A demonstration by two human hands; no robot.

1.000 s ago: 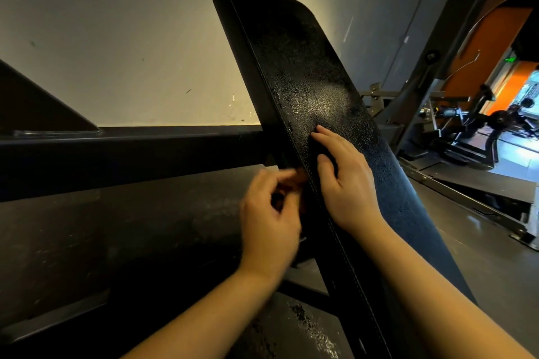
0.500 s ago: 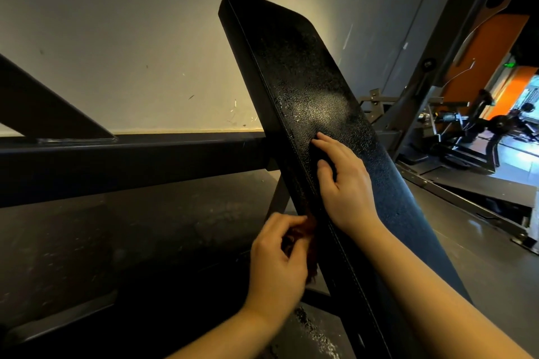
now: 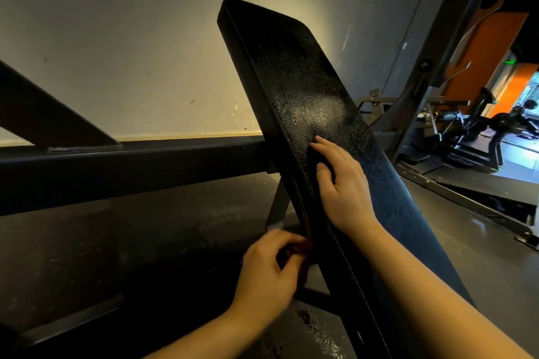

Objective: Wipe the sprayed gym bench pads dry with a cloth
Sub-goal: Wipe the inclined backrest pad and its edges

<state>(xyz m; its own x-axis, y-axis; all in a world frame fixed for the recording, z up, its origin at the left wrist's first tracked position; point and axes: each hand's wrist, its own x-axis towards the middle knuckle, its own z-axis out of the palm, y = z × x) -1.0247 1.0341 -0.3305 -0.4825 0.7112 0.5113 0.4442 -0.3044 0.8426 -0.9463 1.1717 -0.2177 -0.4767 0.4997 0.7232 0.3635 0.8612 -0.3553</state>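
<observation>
Bench pad (image 3: 306, 90) slants across frame centre. Right hand (image 3: 344, 186) rests flat on it, fingers straight. Left hand (image 3: 268, 268) grips a reddish cloth (image 3: 300, 248) against the pad's left edge, lower centre.

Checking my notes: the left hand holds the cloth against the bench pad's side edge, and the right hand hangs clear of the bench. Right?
Not quite: the head view shows the right hand resting flat on the bench pad, not clear of it. The left hand does hold the cloth at its side edge.
</observation>
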